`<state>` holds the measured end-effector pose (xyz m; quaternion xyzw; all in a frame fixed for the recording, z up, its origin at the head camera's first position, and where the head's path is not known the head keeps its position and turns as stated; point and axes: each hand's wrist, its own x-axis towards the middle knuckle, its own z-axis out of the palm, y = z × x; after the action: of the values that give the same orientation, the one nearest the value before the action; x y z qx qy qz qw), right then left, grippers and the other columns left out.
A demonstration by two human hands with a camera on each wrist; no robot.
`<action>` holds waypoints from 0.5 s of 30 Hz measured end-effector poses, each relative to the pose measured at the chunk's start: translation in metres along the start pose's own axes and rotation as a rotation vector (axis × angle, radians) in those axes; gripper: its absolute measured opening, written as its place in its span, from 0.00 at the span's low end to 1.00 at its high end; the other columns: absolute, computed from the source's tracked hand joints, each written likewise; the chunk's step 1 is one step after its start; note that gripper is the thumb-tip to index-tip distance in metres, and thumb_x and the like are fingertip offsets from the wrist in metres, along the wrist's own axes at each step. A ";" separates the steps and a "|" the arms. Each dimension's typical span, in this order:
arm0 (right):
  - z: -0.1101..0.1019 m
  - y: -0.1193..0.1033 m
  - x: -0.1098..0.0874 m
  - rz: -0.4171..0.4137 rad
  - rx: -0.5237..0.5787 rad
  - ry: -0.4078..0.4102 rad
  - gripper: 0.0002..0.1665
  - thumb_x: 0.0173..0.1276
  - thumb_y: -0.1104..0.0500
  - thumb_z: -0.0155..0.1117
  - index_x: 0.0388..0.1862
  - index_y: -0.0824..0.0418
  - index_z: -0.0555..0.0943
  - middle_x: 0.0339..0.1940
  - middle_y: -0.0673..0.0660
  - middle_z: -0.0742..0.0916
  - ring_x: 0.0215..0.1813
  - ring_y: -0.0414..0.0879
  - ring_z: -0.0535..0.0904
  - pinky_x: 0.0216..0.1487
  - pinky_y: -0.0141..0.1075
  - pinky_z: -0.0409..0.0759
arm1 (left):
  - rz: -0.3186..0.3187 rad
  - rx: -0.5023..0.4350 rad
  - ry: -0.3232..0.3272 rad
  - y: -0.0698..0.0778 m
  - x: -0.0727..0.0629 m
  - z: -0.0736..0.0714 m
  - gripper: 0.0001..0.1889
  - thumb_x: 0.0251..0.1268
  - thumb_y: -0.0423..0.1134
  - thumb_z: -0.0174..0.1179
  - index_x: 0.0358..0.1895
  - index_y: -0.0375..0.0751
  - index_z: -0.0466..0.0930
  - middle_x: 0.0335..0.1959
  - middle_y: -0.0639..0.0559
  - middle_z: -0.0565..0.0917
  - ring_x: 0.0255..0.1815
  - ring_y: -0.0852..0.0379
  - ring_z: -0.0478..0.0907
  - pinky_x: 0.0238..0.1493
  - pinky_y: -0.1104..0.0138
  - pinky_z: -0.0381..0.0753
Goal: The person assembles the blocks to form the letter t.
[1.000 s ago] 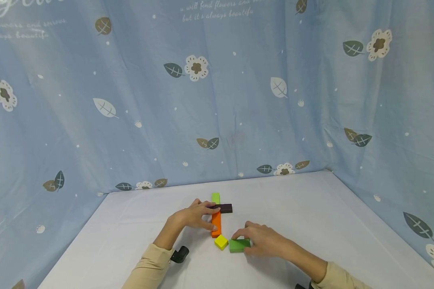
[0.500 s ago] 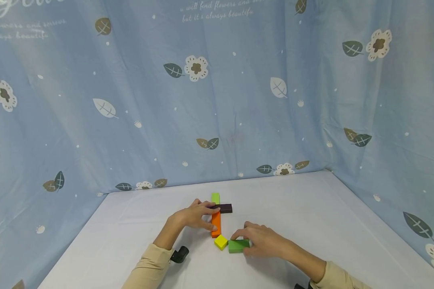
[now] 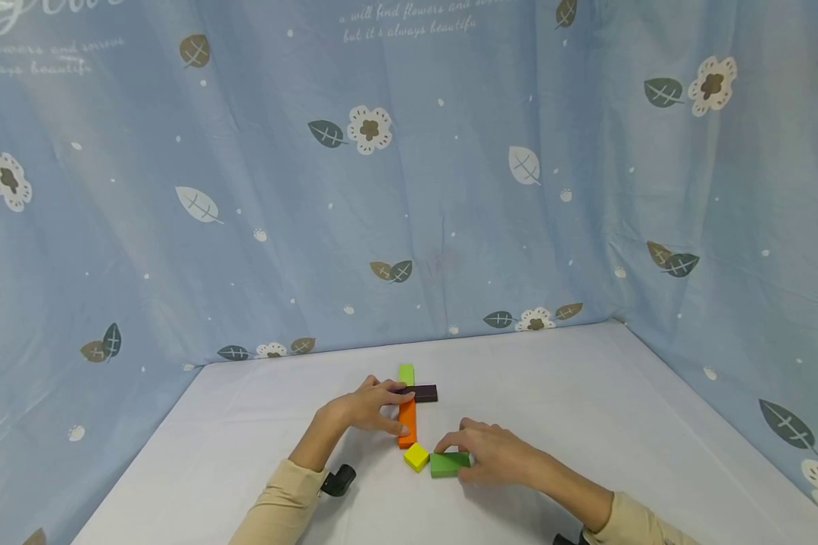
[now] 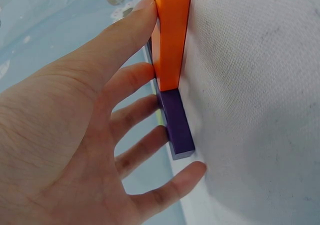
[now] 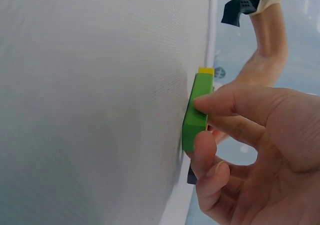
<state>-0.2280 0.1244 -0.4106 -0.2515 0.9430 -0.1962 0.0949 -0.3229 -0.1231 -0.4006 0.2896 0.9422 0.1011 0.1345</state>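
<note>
In the head view my left hand (image 3: 368,406) rests on an orange block (image 3: 407,424) and a dark purple block (image 3: 426,393) lying across its far end. The left wrist view has the thumb on the orange block and other fingertips touching the purple block (image 4: 175,122), fingers fairly straight. A light green block (image 3: 406,373) points away beyond the purple one. My right hand (image 3: 497,453) pinches a green block (image 3: 450,465) between thumb and fingers, low at the table. Left of it lies a yellow cube (image 3: 416,457), turned cornerwise near the orange block's front end.
A white cloth covers the table (image 3: 545,386). Blue curtains (image 3: 443,189) with printed leaves and flowers stand behind it and at both sides. A black wrist camera (image 3: 339,480) sits at the left sleeve, close above the table.
The green block and my right hand have shifted very slightly left, toward the yellow cube. My left hand stays in place on the orange and purple blocks.
</note>
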 end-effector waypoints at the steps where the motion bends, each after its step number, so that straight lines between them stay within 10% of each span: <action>1: 0.000 0.000 0.000 0.001 -0.001 -0.001 0.25 0.54 0.57 0.73 0.52 0.39 0.84 0.35 0.46 0.79 0.33 0.39 0.72 0.35 0.33 0.73 | -0.001 -0.001 0.000 0.000 0.000 0.000 0.35 0.57 0.59 0.67 0.70 0.59 0.71 0.75 0.54 0.64 0.62 0.51 0.60 0.55 0.51 0.73; 15: 0.000 -0.002 0.002 0.038 0.009 -0.024 0.25 0.55 0.56 0.75 0.52 0.38 0.84 0.34 0.45 0.78 0.33 0.40 0.71 0.37 0.35 0.74 | -0.004 0.029 -0.009 0.002 0.000 -0.001 0.35 0.57 0.60 0.67 0.69 0.60 0.71 0.75 0.54 0.64 0.61 0.52 0.61 0.55 0.51 0.74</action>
<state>-0.2290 0.1221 -0.4100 -0.2357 0.9454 -0.1957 0.1109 -0.3224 -0.1221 -0.3988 0.2902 0.9436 0.0858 0.1345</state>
